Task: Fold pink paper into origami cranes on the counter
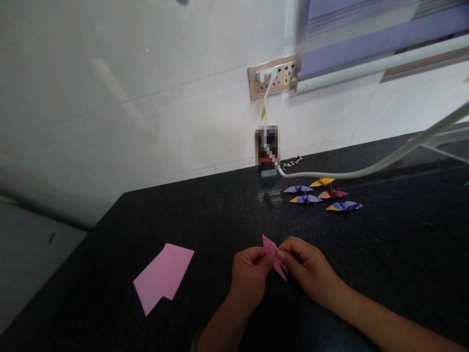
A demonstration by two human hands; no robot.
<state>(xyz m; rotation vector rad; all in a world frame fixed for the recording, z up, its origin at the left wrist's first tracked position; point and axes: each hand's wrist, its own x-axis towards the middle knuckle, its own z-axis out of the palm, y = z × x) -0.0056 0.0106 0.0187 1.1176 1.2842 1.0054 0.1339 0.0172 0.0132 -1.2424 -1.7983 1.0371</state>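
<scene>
Both hands pinch one small piece of folded pink paper (269, 243) above the dark countertop. My left hand (251, 274) grips its left side between thumb and fingers. From the right, my right hand (308, 264) holds it with thumb and index finger close to the left thumb. One pointed end sticks up past the fingers, and two narrow points hang below, with a slit between them. The fingertips hide the middle of the paper. Off to the left lie overlapping sheets of pink paper (164, 276), flat on the counter.
Several folded paper cranes (306, 199) in purple, yellow and red stand beyond my hands. A white cable (330, 175) runs along the counter behind them, near a blurred-out object (267, 146) at the wall. Above is a wall socket (274, 78) with a white plug.
</scene>
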